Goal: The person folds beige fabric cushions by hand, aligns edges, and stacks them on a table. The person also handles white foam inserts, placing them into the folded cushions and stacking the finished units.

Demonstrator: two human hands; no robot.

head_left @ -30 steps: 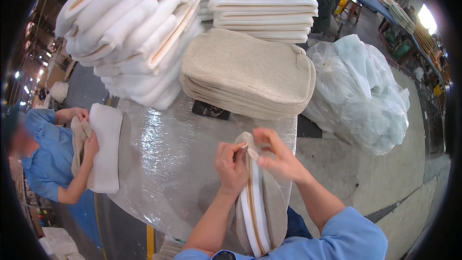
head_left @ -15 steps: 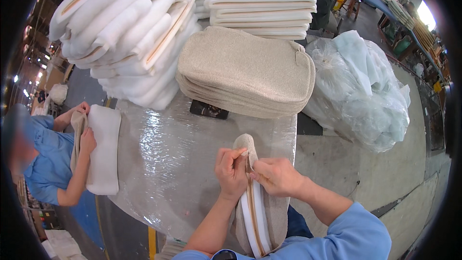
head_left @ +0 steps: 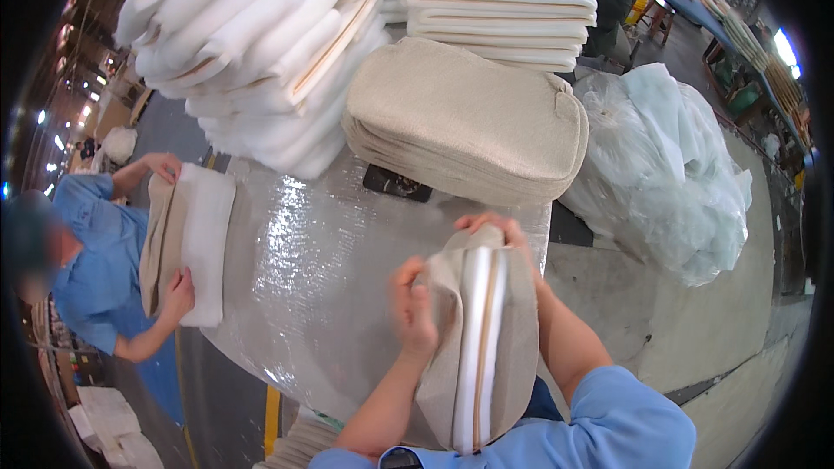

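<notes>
A beige fabric cushion cover [head_left: 519,330] stands lengthwise before me, its long side gaping. In the gap shows a white foam or padding insert [head_left: 472,339] with a tan strip along its middle. My right hand [head_left: 497,227] is curled over the far end of the cover and grips it. My left hand [head_left: 412,308], slightly blurred, is beside the cover's left edge, its fingers apart and nothing seen in them.
A stack of beige cushions [head_left: 460,113] lies ahead, with white padding piles [head_left: 252,61] behind. A dark flat object [head_left: 396,182] rests on the plastic-covered table [head_left: 321,269]. A clear plastic bundle [head_left: 669,174] stands right. At left, a co-worker [head_left: 100,252] handles another cover and pad.
Both hands have left their pinch at the cover's edge. My right hand has moved up round the far end, the left has moved off leftward, and the cover's sides now spread wider.
</notes>
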